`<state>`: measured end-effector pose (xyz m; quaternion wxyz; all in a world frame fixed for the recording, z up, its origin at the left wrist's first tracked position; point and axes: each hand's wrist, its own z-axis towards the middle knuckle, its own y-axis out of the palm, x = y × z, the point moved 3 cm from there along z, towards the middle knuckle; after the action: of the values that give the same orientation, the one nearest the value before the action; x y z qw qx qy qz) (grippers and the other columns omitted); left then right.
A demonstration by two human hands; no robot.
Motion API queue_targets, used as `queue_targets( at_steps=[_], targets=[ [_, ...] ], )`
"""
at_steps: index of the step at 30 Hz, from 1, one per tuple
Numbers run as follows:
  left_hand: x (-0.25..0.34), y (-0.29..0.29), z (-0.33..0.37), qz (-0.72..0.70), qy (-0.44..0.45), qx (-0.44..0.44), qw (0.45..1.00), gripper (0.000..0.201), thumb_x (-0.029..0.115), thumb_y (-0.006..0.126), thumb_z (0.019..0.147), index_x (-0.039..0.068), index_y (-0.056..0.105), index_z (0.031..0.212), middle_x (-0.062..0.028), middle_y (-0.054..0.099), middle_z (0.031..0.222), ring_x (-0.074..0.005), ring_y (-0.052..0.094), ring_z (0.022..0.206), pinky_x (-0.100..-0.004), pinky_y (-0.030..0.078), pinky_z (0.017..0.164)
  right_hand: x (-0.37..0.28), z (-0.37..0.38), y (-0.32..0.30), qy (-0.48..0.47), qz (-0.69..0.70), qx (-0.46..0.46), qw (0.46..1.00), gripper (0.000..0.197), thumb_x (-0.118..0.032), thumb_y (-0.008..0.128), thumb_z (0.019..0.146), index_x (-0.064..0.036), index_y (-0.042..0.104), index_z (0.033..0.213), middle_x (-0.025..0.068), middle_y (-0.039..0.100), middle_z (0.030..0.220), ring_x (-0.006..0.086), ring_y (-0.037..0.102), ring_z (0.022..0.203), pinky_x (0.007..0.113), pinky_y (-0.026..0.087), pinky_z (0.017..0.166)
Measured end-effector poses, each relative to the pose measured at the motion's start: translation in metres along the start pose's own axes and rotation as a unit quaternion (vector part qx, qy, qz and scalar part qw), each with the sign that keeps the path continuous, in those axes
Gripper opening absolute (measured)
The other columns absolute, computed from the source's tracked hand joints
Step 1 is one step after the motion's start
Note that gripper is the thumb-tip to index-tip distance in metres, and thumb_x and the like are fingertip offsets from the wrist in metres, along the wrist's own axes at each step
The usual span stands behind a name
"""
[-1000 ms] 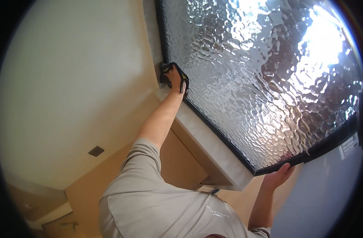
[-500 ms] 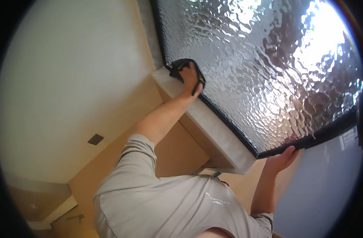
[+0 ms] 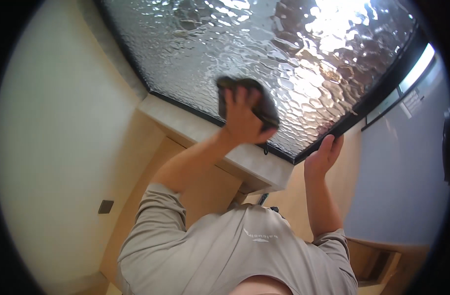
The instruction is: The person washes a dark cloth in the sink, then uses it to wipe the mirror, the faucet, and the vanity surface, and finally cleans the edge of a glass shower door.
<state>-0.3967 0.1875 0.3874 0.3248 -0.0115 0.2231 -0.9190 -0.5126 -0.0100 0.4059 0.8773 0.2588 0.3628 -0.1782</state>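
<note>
A large pane of rippled glass [image 3: 185, 59] in a black frame [image 3: 353, 115] fills the upper part of the view. My left hand [image 3: 244, 115] is wrapped over a thick black hand-sized pad [image 3: 264, 101] and holds it against the glass near its lower edge. The pad is blurred, so its exact kind is hard to make out. A small black loop [image 3: 266, 148] hangs below that hand. At the pane's lower right corner, my right hand [image 3: 325, 155] grips the frame's edge, with some fingers hidden behind it.
Beneath the pane runs a pale stone ledge [image 3: 185, 120]. A cream wall [image 3: 67, 123] with a dark square plate [image 3: 106, 206] rises on the left. To the right are a bluish-white surface [image 3: 392, 182] and an opening in wooden furniture [image 3: 377, 265].
My left hand has moved the black pad rightward along the glass, away from the pane's left corner. The view has shifted and turned. My right hand stays on the frame's edge.
</note>
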Motion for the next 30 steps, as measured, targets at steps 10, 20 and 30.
queue_targets(
  at_steps=[10, 20, 30],
  targets=[
    [-0.034, 0.018, -0.020, 0.100, 0.034, -0.169, 0.980, 0.059, 0.045, 0.057, 0.083, 0.013, 0.052, 0.133, -0.0215, 0.051, 0.135, -0.0411, 0.048, 0.123, -0.0592, 0.037, 0.093, -0.009, 0.006, 0.002, 0.026, 0.122, -0.048, 0.991, 0.068, -0.052, 0.046, 0.094, 0.0047, 0.040, 0.130, 0.0135, 0.049, 0.127, 0.0226, 0.044, 0.122, 0.038, 0.030, 0.108],
    [-0.199, 0.036, -0.139, 0.134, -0.410, 0.085, 0.898, 0.067, 0.040, 0.044, 0.091, -0.009, 0.038, 0.136, -0.0294, 0.034, 0.144, -0.0425, 0.034, 0.132, -0.0560, 0.010, 0.114, -0.002, 0.007, 0.009, -0.023, 0.106, -0.073, 0.991, 0.068, -0.052, 0.043, 0.094, 0.0046, 0.040, 0.131, 0.0145, 0.048, 0.130, 0.0233, 0.042, 0.125, 0.037, 0.028, 0.108],
    [-0.127, -0.047, -0.105, 0.108, -0.310, -0.395, 0.858, 0.078, 0.052, 0.037, 0.093, -0.015, 0.041, 0.134, -0.0360, 0.030, 0.145, -0.0478, 0.024, 0.139, -0.0573, 0.009, 0.114, -0.002, 0.006, 0.004, -0.007, 0.150, -0.078, 0.986, 0.069, -0.051, 0.040, 0.094, 0.0046, 0.040, 0.135, 0.0160, 0.046, 0.137, 0.0281, 0.042, 0.130, 0.042, 0.028, 0.111]
  ],
)
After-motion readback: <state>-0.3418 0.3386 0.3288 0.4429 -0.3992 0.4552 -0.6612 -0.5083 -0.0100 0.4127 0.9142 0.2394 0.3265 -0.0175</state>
